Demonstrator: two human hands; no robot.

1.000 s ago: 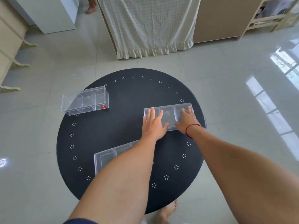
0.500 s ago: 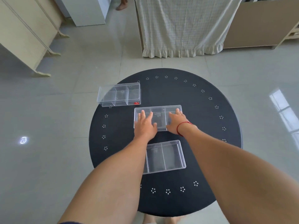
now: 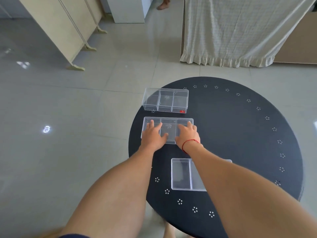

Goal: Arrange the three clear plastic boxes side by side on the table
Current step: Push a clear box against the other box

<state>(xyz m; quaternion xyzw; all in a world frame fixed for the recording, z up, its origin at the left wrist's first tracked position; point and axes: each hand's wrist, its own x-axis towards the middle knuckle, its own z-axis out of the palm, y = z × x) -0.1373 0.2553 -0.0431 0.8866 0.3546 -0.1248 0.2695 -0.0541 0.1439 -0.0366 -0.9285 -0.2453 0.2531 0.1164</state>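
Three clear plastic boxes lie on a round black table (image 3: 240, 134). The far box (image 3: 165, 100), with a red sticker, overhangs the table's left rim. Just in front of it lies the middle box (image 3: 169, 127). My left hand (image 3: 152, 134) presses flat on its left part, and my right hand (image 3: 187, 134), with a red string at the wrist, presses flat on its right part. The near box (image 3: 181, 174) sits closer to me, its right half hidden under my right forearm.
Pale shiny floor tiles surround the table. A cream cabinet (image 3: 65, 23) stands at the far left, a white unit (image 3: 127, 9) behind it. A frilled cloth (image 3: 236, 31) hangs over furniture at the far right. Someone's bare foot (image 3: 163, 5) shows at the top.
Both hands have slid the middle box leftward across the table until it sits just in front of the far box. My view has swung left.
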